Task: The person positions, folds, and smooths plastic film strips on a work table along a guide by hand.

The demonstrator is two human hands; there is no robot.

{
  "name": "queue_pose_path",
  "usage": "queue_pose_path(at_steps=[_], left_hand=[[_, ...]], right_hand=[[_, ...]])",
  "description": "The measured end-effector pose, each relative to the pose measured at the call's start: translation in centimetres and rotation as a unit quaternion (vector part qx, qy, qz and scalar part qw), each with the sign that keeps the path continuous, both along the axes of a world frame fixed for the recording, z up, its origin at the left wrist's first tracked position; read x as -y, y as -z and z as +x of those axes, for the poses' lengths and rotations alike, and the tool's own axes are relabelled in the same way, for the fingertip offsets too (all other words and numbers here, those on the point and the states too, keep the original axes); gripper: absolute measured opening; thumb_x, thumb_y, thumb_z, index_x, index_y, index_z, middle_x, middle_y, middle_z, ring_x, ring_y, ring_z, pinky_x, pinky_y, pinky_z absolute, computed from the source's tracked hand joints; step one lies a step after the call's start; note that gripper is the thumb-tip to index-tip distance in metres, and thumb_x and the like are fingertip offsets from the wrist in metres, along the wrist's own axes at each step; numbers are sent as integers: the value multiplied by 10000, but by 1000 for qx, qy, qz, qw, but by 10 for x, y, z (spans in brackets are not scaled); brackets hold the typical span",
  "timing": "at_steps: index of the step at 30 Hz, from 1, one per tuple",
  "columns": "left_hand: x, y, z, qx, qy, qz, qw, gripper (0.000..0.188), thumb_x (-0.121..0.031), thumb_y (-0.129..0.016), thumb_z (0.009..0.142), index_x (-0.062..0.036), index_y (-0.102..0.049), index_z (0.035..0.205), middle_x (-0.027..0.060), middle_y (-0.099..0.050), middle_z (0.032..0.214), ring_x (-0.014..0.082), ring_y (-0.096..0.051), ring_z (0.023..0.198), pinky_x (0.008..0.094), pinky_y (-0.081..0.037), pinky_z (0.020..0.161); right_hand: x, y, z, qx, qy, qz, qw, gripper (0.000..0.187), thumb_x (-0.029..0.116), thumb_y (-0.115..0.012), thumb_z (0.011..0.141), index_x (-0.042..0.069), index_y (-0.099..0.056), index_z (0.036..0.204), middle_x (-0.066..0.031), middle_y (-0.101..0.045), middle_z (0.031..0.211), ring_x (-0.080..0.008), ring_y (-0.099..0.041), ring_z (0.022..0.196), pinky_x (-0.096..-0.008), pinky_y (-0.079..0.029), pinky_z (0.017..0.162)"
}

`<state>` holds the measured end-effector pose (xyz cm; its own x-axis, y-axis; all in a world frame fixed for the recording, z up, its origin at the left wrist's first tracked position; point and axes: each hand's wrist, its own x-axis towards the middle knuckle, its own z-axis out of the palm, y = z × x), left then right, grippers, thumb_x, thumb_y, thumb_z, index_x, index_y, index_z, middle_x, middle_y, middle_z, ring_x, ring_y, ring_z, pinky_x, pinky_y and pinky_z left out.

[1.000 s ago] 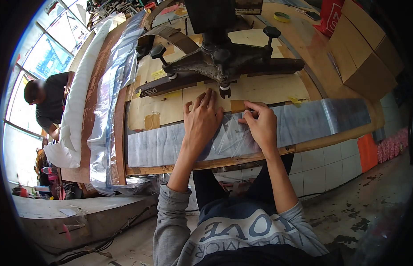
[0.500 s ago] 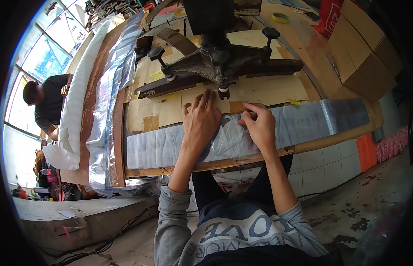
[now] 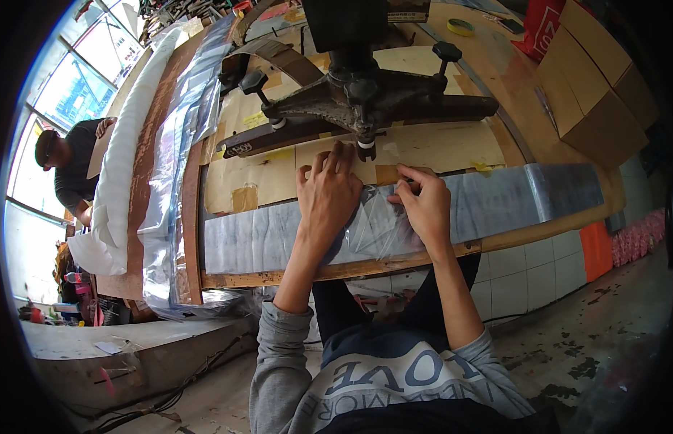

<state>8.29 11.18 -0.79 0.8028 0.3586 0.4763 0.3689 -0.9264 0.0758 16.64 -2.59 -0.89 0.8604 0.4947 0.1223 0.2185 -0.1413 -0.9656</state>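
Head view: the left hand [image 3: 328, 192] lies palm down and flattened, its wrist over the grey strip [image 3: 488, 199] and its fingers [image 3: 341, 159] reaching onto the pale board [image 3: 438, 150], just short of the dark bar [image 3: 452, 108]; these fingers are extended, close together, and have hold of nothing that shows. The right hand [image 3: 427, 210] is at the strip's far edge, index and thumb bent toward each other with a small gap apparent; whether they pinch anything cannot be told. Between the hands the clear film [image 3: 376, 226] lies creased over the middle of the strip, which runs along the near edge of the bench [image 3: 242, 280]. The brown tape [image 3: 386, 174] sits on the board just beside the right index. Assessment: the left hand appears well placed as a steady hold-down, and its pressure should be even, so that the strip does not skew. The right fingers would do best to work by the tips, taking only the film's edge and leaving the strip unlifted. Creases in the film are best eased outward from the flat palm, not pulled sharply, since thin film is likely to stretch or tear. Caution is advised near the metal fork [image 3: 365, 150], which stands just beyond both hands.
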Motion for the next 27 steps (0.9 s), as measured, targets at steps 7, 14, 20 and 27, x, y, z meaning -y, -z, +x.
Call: queue_pose_path(at_steps=[7, 14, 20, 27], left_hand=[[0, -3, 2, -7, -5, 0, 1000, 435, -181, -549, 736, -124, -580, 1167, 69, -534, 1229, 234, -522, 1026, 423, -391, 822], [1, -2, 2, -2, -3, 18, 1000, 404, -195, -535, 745, -156, -598, 1141, 63, -524, 1172, 242, -499, 1001, 425, -383, 793], [2, -2, 5, -11, -13, 24, 1000, 401, -203, -532, 749, -151, -597, 1142, 61, -519, 1120, 237, -494, 993, 427, -377, 793], [2, -3, 9, -27, -25, -20, 999, 323, -234, -498, 789, -121, -627, 1062, 61, -505, 1178, 281, -468, 1073, 465, -372, 856]], right_hand=[[2, -6, 0, -18, -8, -7, 1000, 240, -15, -543, 830, -94, -603, 1049, -167, -605, 994, -204, -675, 686, -263, -553, 605], [2, -5, -1, -35, -11, -11, 999, 244, -5, -544, 839, -92, -597, 1062, -166, -602, 999, -202, -678, 684, -263, -550, 608], [2, -4, 1, -37, -8, -8, 999, 249, -2, -545, 836, -89, -600, 1062, -170, -600, 1015, -199, -676, 688, -266, -548, 611], [0, 2, 4, -34, -12, 14, 999, 245, -2, -540, 835, -85, -603, 1057, -172, -604, 1016, -203, -680, 689, -266, -546, 610]])
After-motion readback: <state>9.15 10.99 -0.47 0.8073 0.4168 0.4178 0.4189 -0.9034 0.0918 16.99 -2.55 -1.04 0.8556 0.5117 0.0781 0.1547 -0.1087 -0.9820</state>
